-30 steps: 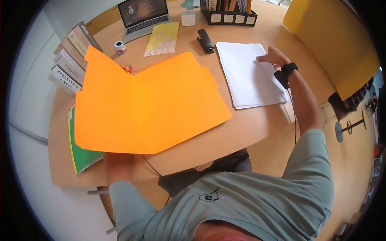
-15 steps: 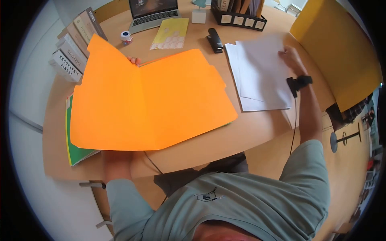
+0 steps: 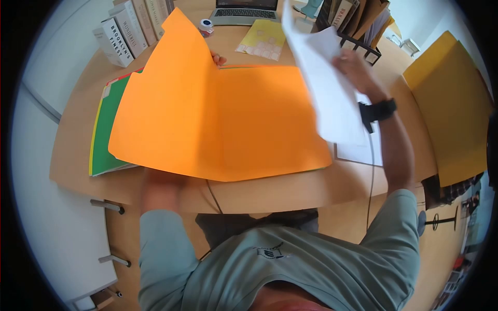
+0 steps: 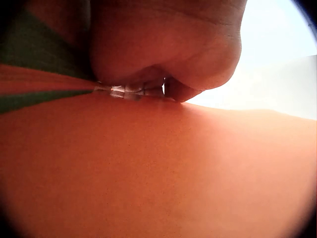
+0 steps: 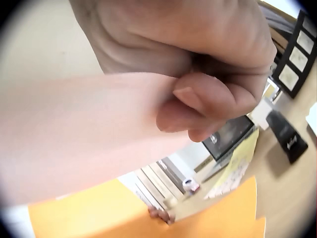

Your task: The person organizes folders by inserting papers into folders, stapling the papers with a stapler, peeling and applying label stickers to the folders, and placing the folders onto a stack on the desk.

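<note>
An orange file folder lies spread wide, its left flap tilted up. Behind that flap is my left hand, with only the fingertips showing over the top edge in the head view. The left wrist view shows this hand gripping the folder close up. My right hand pinches white paper between thumb and fingers and holds it upright beside the folder's right half. In the right wrist view the paper bends away from the thumb. More white paper lies on the table below this hand.
A green folder sits partly under the orange one. Upright books, a small round-topped item, a yellow sticker sheet and a laptop stand behind. The stapler shows in the right wrist view. A yellow panel rises at right.
My right hand has lifted paper off the white stack and carried it left toward the orange folder. The left hand still holds the raised flap. The head view has turned to the right.
</note>
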`<state>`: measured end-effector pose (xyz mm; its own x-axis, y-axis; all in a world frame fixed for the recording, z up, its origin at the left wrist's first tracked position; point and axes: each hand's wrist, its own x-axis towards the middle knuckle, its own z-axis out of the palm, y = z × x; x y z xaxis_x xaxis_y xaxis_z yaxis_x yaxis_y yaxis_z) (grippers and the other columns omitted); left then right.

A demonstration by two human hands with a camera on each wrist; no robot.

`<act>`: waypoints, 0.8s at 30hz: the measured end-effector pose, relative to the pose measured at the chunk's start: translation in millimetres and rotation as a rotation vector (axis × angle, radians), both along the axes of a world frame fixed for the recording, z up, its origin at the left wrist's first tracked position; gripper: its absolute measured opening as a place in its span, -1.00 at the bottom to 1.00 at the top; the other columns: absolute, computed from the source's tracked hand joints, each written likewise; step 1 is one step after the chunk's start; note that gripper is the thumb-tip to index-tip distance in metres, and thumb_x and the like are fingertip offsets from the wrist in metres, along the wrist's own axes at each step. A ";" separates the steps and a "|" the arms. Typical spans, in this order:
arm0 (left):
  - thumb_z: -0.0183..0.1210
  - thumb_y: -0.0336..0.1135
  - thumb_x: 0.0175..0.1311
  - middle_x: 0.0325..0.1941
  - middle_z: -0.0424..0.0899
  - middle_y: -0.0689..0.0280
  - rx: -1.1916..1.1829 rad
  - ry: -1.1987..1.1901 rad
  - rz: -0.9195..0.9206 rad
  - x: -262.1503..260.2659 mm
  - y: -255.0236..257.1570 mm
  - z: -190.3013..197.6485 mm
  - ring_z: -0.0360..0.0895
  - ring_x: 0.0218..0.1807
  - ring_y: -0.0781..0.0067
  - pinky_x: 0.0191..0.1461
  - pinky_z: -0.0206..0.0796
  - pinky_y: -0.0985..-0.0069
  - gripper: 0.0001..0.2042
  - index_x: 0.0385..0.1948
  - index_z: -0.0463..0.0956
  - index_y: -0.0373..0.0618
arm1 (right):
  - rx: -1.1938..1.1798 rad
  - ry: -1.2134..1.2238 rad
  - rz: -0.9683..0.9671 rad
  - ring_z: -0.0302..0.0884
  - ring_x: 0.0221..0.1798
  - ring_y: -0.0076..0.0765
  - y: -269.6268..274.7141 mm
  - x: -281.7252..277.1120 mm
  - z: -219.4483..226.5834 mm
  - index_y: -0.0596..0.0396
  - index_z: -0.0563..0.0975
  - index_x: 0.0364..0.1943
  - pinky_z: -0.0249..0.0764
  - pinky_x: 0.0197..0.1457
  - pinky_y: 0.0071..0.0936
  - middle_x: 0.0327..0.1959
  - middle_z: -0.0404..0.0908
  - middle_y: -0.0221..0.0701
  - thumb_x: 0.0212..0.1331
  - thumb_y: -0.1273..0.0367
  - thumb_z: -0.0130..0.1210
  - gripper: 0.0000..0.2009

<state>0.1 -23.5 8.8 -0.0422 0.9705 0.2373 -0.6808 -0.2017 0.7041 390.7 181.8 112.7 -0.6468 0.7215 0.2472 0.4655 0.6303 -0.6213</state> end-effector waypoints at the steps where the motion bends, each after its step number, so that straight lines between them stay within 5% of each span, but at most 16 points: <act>1: 0.07 -0.11 0.35 -0.24 0.57 0.25 0.035 0.001 -0.004 -1.4 3.0 -4.4 0.38 0.03 0.26 0.08 0.37 0.37 -0.68 -0.10 0.53 -0.20 | -0.007 -0.037 0.024 0.49 -0.32 -0.48 -8.8 -19.3 -13.4 0.21 0.56 -0.23 0.42 -0.26 -0.42 -0.40 0.56 -0.42 0.23 0.28 0.12 -0.77; 3: 0.07 -0.12 0.35 -0.24 0.57 0.25 0.100 0.004 -0.011 -4.6 12.6 -13.8 0.38 0.04 0.26 0.08 0.38 0.37 -0.68 -0.10 0.53 -0.19 | 0.087 -0.248 0.032 0.47 -0.36 -0.40 -50.1 -45.8 -10.1 0.26 0.53 -0.28 0.40 -0.28 -0.39 -0.43 0.54 -0.31 0.22 0.30 0.08 -0.76; 5: 0.07 -0.12 0.35 -0.24 0.57 0.25 0.140 0.005 -0.026 -8.0 17.3 -17.9 0.38 0.04 0.26 0.09 0.38 0.37 -0.69 -0.11 0.54 -0.19 | -0.051 -0.133 0.101 0.47 -0.40 -0.36 -63.6 -58.3 -24.6 0.29 0.51 -0.27 0.40 -0.31 -0.39 -0.46 0.52 -0.23 0.20 0.32 0.06 -0.76; 12: 0.07 -0.14 0.35 -0.24 0.58 0.27 0.217 0.021 -0.110 -21.1 28.2 -26.5 0.38 0.06 0.27 0.09 0.41 0.37 -0.70 -0.12 0.55 -0.18 | -0.263 -0.196 0.142 0.51 -0.57 -0.44 -56.9 -58.4 -37.5 0.33 0.48 -0.28 0.41 -0.56 -0.48 -0.53 0.53 -0.33 0.20 0.36 0.10 -0.77; 15: 0.12 -0.15 0.33 -0.26 0.59 0.28 0.180 0.045 -0.006 -17.6 27.1 -26.7 0.41 0.05 0.27 0.06 0.42 0.39 -0.73 -0.18 0.57 -0.17 | -0.245 -0.173 0.154 0.49 -0.58 -0.47 -47.4 -54.3 -48.2 0.32 0.49 -0.29 0.39 -0.58 -0.50 -0.52 0.52 -0.35 0.19 0.36 0.11 -0.78; 19: 0.14 -0.12 0.32 -0.29 0.59 0.26 0.041 -0.062 0.513 21.4 27.9 -17.4 0.48 -0.13 0.32 -0.06 0.43 0.44 -0.72 -0.20 0.54 -0.17 | -0.357 -0.204 0.140 0.48 -0.52 -0.55 -70.3 -56.6 -32.0 0.25 0.51 -0.25 0.34 -0.56 -0.54 -0.50 0.50 -0.43 0.23 0.34 0.09 -0.79; 24: 0.13 -0.12 0.32 -0.29 0.59 0.26 0.107 -0.035 0.453 17.7 27.4 -16.8 0.48 -0.15 0.33 -0.08 0.42 0.44 -0.72 -0.20 0.54 -0.17 | -0.314 -0.246 0.115 0.47 -0.56 -0.53 -82.2 -59.1 -21.3 0.26 0.50 -0.33 0.36 -0.57 -0.52 -0.54 0.48 -0.43 0.25 0.29 0.09 -0.76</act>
